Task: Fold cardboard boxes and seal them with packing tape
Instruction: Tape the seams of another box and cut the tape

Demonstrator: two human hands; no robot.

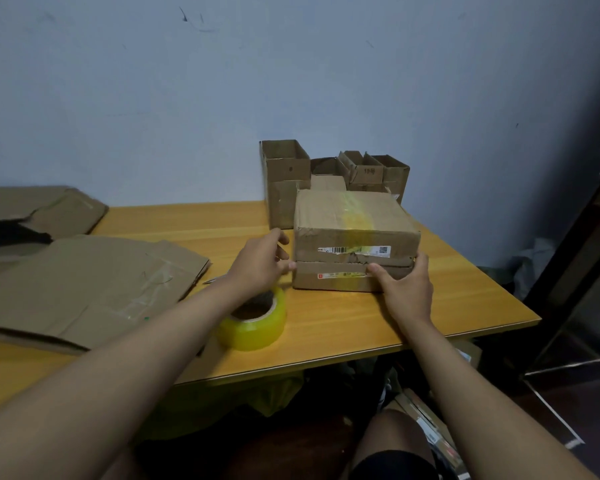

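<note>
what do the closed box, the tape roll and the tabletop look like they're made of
Closed box: brown corrugated cardboard, matte, with creased edges and torn paper labels on its front.
Tape roll: glossy translucent yellowish plastic film, apparently wound on a brown cardboard core.
Tabletop: orange-yellow wood grain with a smooth sheen; whether solid wood or laminate cannot be told.
</note>
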